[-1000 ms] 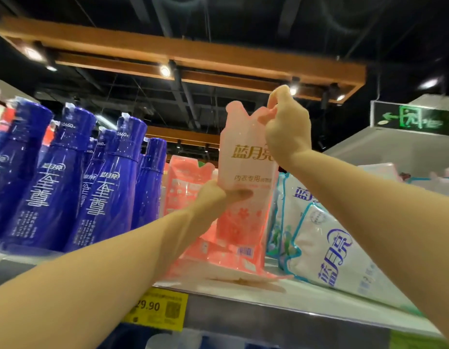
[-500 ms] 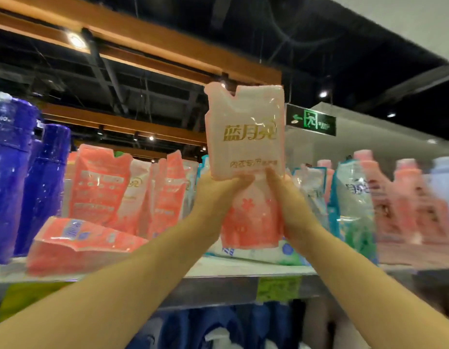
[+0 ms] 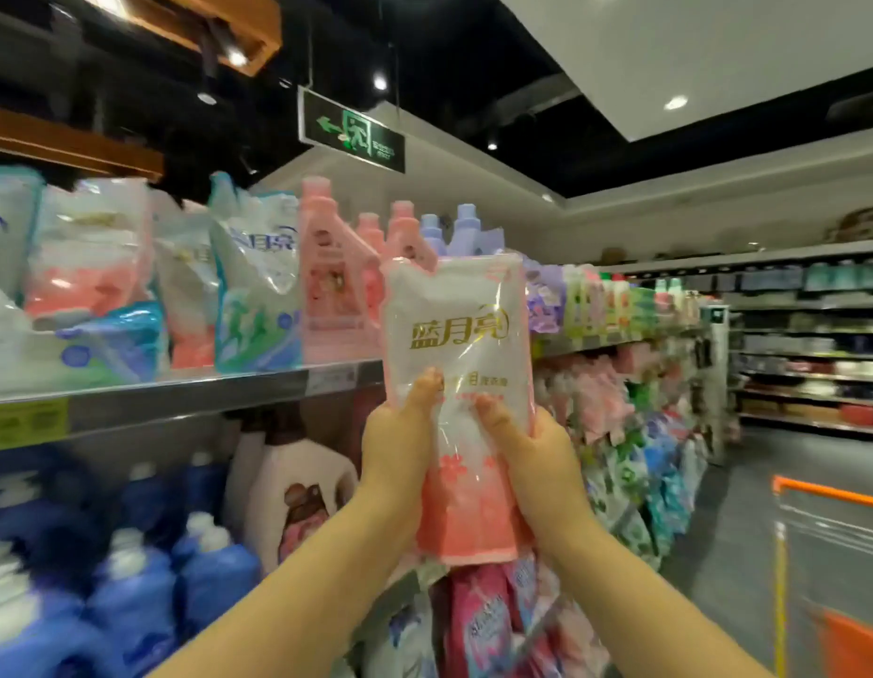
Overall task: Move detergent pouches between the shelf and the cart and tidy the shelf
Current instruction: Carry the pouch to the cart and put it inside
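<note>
Two hands hold up a pink and white soap pouch in front of the store shelf.

The left hand (image 3: 398,452) has its grip closed on the left side of the detergent pouch (image 3: 456,384), with the thumb pressed flat on the front. The right hand (image 3: 535,462) has its grip closed on the right side, thumb on the front too. The pouch stands upright in the air, off the shelf (image 3: 180,396) and just to its right. It is white on top with gold writing and pink at the bottom. More pouches (image 3: 256,286) and pink bottles (image 3: 332,281) sit on the shelf to the left. Blue bottles (image 3: 131,579) fill the row below. The orange edge of the cart (image 3: 835,491) shows at the far right, well apart from the pouch.
</note>
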`<state>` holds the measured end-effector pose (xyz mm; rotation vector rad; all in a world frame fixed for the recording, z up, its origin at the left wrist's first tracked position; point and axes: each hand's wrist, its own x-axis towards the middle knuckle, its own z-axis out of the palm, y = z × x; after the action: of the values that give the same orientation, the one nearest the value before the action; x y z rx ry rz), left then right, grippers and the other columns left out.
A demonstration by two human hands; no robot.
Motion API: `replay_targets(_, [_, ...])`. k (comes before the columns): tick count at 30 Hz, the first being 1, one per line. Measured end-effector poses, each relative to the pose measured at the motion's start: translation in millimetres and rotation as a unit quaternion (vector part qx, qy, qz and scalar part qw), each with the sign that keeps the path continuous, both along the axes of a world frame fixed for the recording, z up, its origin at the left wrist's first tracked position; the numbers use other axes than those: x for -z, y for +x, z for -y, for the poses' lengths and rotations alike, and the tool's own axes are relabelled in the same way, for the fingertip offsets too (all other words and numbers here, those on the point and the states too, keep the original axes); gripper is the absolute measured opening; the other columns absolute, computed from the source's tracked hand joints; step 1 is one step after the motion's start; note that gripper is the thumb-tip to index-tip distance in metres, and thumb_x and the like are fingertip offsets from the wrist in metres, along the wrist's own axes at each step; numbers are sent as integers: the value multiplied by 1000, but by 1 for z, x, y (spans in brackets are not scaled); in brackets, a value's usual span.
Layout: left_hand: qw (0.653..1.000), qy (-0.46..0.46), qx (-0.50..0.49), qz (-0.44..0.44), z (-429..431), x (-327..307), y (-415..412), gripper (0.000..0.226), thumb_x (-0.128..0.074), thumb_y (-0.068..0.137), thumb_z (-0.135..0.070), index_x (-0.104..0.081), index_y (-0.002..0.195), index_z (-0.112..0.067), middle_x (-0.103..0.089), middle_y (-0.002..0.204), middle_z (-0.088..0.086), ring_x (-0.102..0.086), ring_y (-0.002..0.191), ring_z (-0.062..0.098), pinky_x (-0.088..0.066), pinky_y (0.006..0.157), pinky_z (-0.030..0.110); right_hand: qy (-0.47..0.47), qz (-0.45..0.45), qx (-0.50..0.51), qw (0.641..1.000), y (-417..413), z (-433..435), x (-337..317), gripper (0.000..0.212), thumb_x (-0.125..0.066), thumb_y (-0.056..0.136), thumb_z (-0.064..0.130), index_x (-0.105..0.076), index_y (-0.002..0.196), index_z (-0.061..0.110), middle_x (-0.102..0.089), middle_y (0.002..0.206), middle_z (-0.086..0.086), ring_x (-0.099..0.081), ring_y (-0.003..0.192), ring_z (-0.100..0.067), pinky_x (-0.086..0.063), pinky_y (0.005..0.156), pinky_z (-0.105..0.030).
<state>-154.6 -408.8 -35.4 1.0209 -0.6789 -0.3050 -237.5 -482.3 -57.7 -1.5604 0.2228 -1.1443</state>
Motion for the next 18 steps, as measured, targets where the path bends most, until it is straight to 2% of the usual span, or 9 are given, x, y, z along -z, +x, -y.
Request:
replay_targets(3, [998,22,52,-11,72,26,-58,23,-64,82,-34,-71,89,-13,-73,85,14,-69,79,31,-57,78,45,23,-16,84,996,-64,58,28,53,-64,60,57,-66,97,19,-74,86,-2,-71,77,-16,-58,69,-32])
replay_targets(6, [992,35,116,-28,143,56,-108,15,-59,87,-23,-69,89,-13,-72,78,7,-68,69,21,-57,66,32,41,-41,174,983,-122,113,58,36,-65,67,54,-64,87,24,-71,79,6,-68,69,-3,-54,64,-23])
replay_targets(9, [979,76,184,-44,217,95,-158,12,-60,87,-23,-69,83,-16,-72,82,7,-68,75,23,-57,73,36,69,-73,262,960,-177,171,98,17,-65,82,42,-63,87,25,-71,86,4,-68,81,-13,-55,75,-35])
replay_targets(12, [959,125,248,-62,288,139,-202,14,-60,88,-25,-68,89,-13,-70,88,11,-67,79,26,-55,77,40,114,-99,326,933,-224,230,141,23,-66,80,49,-61,84,28,-71,90,2,-68,87,-19,-54,83,-43])
replay_targets(15, [938,176,293,-65,362,184,-240,15,-61,87,-28,-68,84,-14,-71,82,9,-68,75,25,-56,78,43,173,-115,375,903,-262,290,182,43,-66,75,55,-64,98,19,-72,94,-3,-68,88,-22,-54,83,-45])
replay_targets(18, [912,249,322,-55,434,228,-275,18,-64,85,-30,-66,73,-17,-70,74,5,-67,72,24,-54,79,45,241,-137,391,878,-302,347,221,28,-61,87,43,-62,101,20,-68,91,2,-66,87,-20,-54,82,-38])
